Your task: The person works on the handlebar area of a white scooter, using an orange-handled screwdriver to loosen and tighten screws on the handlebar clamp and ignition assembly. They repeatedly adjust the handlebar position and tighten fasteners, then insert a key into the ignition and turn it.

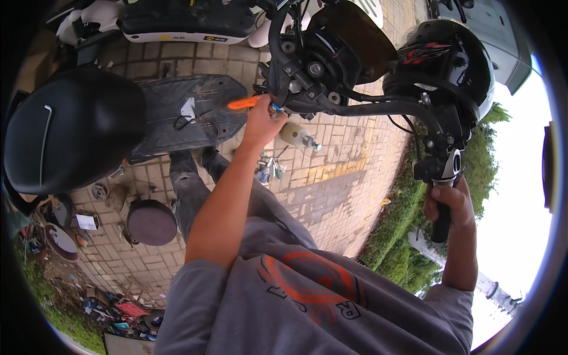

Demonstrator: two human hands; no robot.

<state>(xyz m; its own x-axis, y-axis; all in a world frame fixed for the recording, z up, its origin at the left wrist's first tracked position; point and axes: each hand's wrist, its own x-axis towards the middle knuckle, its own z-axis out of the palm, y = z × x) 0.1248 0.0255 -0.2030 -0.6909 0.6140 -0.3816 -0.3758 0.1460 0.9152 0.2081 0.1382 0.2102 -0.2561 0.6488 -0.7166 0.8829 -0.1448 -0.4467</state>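
Observation:
My left hand (266, 122) is closed near the steering column of a scooter. It holds an orange elongated handle (242, 103) that points left over the footboard (160, 109). A small blue part (276, 107) shows by the fingers; the tool's kind is unclear. My right hand (452, 204) is wrapped round the black handlebar grip (441, 225), below a brake lever mount. A black helmet (444, 62) with a red mark hangs by the handlebar (384, 108). On the footboard lie a pale scrap (188, 110) and a dark, thin item.
An L-shaped metal rod (45, 142) lies on the black seat (77, 130). A bottle of yellowish liquid (294, 135) and loose tools (270, 170) are on the brick paving. A round stool (152, 222) stands behind; another scooter (189, 21) is beyond. Scattered parts (127, 313) lie lower left.

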